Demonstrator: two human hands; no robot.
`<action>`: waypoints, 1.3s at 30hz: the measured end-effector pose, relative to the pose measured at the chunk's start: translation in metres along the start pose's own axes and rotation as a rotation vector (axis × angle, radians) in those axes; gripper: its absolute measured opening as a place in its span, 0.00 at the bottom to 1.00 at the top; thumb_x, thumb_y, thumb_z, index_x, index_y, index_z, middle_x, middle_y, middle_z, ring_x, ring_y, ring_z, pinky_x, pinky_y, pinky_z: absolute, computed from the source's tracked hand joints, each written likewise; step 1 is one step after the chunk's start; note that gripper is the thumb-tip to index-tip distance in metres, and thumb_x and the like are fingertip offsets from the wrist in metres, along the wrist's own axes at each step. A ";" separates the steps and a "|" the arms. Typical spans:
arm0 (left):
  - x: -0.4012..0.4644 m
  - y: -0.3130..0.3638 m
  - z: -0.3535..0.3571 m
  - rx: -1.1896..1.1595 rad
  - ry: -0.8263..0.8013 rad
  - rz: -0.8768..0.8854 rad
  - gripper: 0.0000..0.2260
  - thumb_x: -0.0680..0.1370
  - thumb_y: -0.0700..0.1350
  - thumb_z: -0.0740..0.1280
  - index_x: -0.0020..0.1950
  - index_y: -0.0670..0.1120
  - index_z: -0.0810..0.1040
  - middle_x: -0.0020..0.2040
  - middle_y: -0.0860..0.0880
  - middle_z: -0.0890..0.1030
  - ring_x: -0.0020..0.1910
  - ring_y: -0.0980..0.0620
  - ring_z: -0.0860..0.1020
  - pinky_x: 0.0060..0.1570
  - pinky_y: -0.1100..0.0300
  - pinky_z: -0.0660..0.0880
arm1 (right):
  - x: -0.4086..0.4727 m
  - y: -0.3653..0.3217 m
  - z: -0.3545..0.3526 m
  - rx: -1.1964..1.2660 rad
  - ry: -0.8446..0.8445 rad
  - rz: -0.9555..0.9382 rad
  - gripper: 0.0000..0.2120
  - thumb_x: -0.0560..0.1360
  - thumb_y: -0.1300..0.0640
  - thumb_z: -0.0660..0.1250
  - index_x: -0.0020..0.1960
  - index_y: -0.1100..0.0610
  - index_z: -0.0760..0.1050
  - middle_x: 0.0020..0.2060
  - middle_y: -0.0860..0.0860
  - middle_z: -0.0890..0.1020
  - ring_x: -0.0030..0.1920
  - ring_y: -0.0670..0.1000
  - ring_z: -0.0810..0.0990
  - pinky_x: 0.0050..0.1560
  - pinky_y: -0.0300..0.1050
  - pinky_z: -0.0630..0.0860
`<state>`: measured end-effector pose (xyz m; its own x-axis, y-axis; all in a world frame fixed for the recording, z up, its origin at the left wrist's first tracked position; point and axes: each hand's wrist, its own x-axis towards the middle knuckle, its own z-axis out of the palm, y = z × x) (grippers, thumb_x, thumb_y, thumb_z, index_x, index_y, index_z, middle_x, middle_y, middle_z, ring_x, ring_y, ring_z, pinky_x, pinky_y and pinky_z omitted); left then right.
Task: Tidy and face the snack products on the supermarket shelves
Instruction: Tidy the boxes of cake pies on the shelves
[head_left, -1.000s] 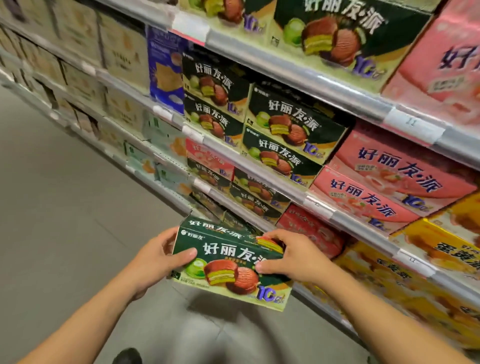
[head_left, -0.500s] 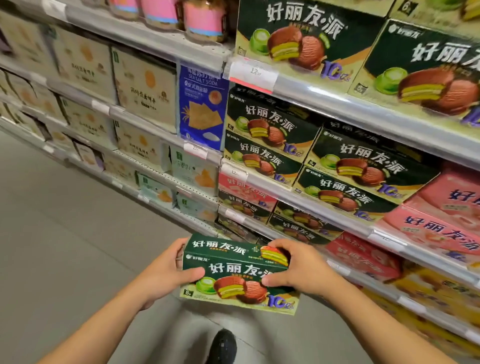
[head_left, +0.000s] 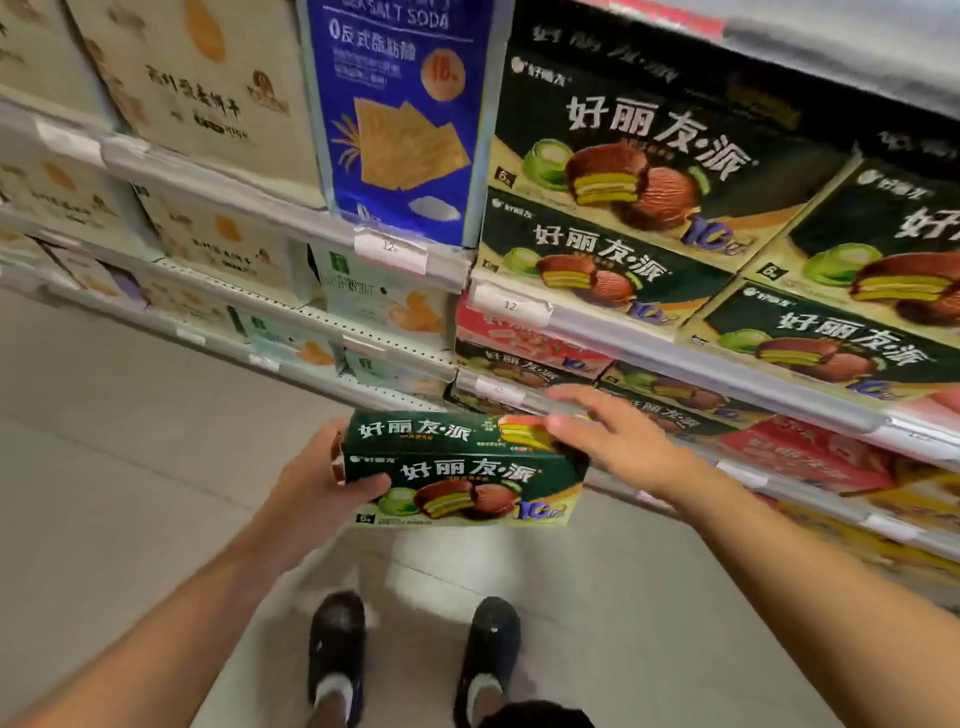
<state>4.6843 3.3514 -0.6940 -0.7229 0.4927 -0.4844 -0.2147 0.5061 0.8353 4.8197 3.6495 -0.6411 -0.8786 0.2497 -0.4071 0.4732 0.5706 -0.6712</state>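
I noted the shelves (head_left: 727, 358) stocked with matching pie boxes. The green box (head_left: 462, 473) sat off-shelf at waist level, long axis left-right, face toward me: light, rigid card, best held by its ends. Left hand (head_left: 311, 488) gripped one end; right hand (head_left: 608, 431) lay flat, fingers straight

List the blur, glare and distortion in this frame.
Head view: motion blur smears the right hand and the top-right shelf edge; glare streaks the rail; wide-angle bending tilts the shelves; the held box stays fairly sharp.
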 end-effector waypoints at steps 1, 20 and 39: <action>0.010 -0.007 -0.006 0.032 0.011 0.009 0.25 0.71 0.39 0.76 0.57 0.64 0.72 0.53 0.57 0.82 0.54 0.54 0.80 0.51 0.53 0.78 | 0.012 0.004 0.001 -0.037 0.040 0.037 0.23 0.76 0.42 0.64 0.69 0.49 0.71 0.68 0.48 0.72 0.68 0.48 0.69 0.68 0.43 0.63; 0.068 -0.079 -0.011 0.108 -0.032 0.099 0.35 0.68 0.40 0.78 0.49 0.80 0.67 0.48 0.78 0.76 0.48 0.79 0.73 0.33 0.81 0.70 | 0.165 0.032 0.021 -0.686 0.218 0.383 0.17 0.83 0.51 0.50 0.56 0.56 0.75 0.53 0.59 0.81 0.51 0.60 0.78 0.50 0.50 0.71; 0.061 -0.115 -0.019 0.222 -0.003 0.027 0.31 0.68 0.41 0.78 0.63 0.60 0.68 0.49 0.63 0.79 0.49 0.62 0.77 0.43 0.67 0.71 | 0.065 0.013 0.076 -0.564 0.477 -0.022 0.35 0.68 0.52 0.76 0.71 0.59 0.68 0.61 0.56 0.75 0.60 0.59 0.73 0.62 0.53 0.65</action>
<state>4.6527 3.3101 -0.8144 -0.7244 0.5103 -0.4635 -0.0447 0.6362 0.7703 4.7734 3.6133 -0.7235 -0.8807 0.4737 0.0027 0.4633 0.8626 -0.2029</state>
